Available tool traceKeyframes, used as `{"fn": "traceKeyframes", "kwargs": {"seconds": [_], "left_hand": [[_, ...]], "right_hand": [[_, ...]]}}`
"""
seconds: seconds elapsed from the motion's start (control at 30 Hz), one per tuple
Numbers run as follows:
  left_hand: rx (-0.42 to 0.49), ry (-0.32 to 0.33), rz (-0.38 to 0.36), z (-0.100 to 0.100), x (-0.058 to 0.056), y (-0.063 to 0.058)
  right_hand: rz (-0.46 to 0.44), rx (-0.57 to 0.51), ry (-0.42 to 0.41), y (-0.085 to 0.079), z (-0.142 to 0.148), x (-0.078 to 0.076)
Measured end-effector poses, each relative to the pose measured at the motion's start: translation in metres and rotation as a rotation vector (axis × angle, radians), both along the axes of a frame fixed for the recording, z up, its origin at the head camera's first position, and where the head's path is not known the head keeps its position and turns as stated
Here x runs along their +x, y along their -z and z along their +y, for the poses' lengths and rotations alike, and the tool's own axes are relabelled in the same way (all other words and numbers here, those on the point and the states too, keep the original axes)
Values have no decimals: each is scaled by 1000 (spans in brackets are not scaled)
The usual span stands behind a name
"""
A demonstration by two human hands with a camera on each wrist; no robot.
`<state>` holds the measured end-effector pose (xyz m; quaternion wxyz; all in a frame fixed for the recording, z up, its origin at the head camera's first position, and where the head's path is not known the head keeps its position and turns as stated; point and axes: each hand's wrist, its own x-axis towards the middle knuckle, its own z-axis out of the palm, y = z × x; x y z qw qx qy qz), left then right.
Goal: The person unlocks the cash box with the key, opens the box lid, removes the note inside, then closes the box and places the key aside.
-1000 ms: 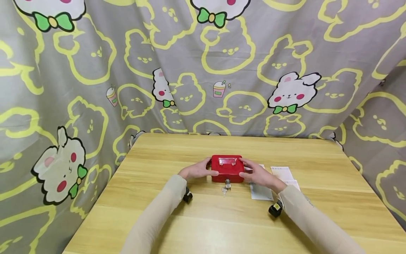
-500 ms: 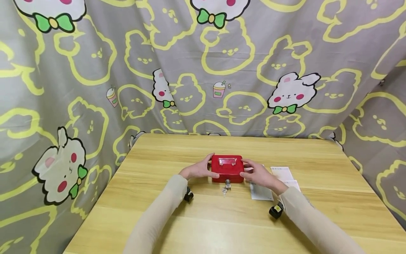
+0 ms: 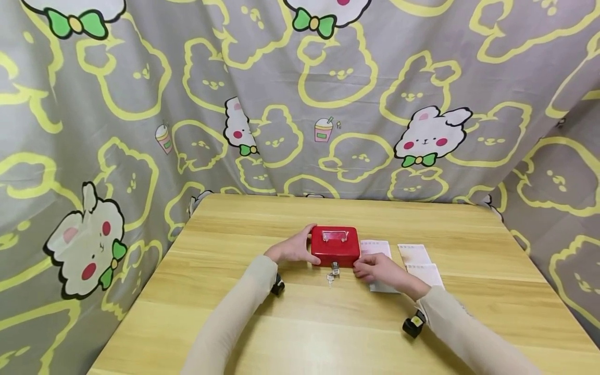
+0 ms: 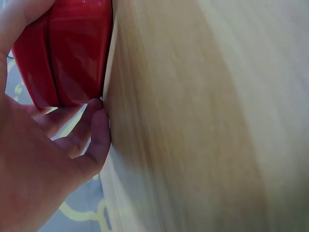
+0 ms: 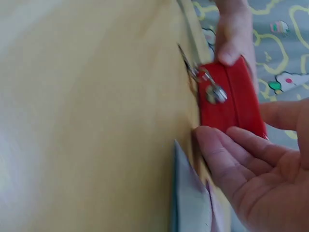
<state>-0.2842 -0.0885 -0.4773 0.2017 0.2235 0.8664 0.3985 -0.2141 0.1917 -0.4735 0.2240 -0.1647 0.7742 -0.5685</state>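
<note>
A small red metal cash box (image 3: pixel 335 247) stands on the wooden table, its lid down and its silver handle folded flat. Keys (image 3: pixel 335 269) hang from the lock on its front. My left hand (image 3: pixel 293 249) holds the box's left side, thumb at the front corner and fingers round toward the back. In the left wrist view, the fingertips (image 4: pixel 100 121) are low at the box's side, right by the tabletop. My right hand (image 3: pixel 382 271) is at the lower right front corner; in the right wrist view its fairly straight fingers (image 5: pixel 227 154) reach the box's side, thumb apart.
Pale printed paper pads (image 3: pixel 377 249) lie just right of the box, partly under my right hand. Further right are two more pale pads (image 3: pixel 414 254). A patterned curtain (image 3: pixel 356 104) hangs behind the table's (image 3: pixel 225 333) far edge.
My right hand has slid from the box's right side down to its lower front corner, fingers drawn together. The left hand keeps its hold. The head view has tilted slightly.
</note>
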Motion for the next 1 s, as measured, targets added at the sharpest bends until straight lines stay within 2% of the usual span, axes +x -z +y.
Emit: {"fn": "traceKeyframes", "kwargs": {"seconds": [0.07,0.33,0.57,0.7,1.0], "left_hand": [[-6,-1,21,0,-1,-1],[0,-30,49,-1,-1,0],[5,-21,73,1,-2,-1],[-8,-11,76,2,-3,-3],[-34,38,95,2,-6,1]], "right_hand": [[-51,-48,-12,3,-5,1],[-226,-178,46,11,-28,4],[-364,-275,114,17,-41,4],[-414,-305,155,19,-44,1],[-433,-317,136,19,-46,2]]}}
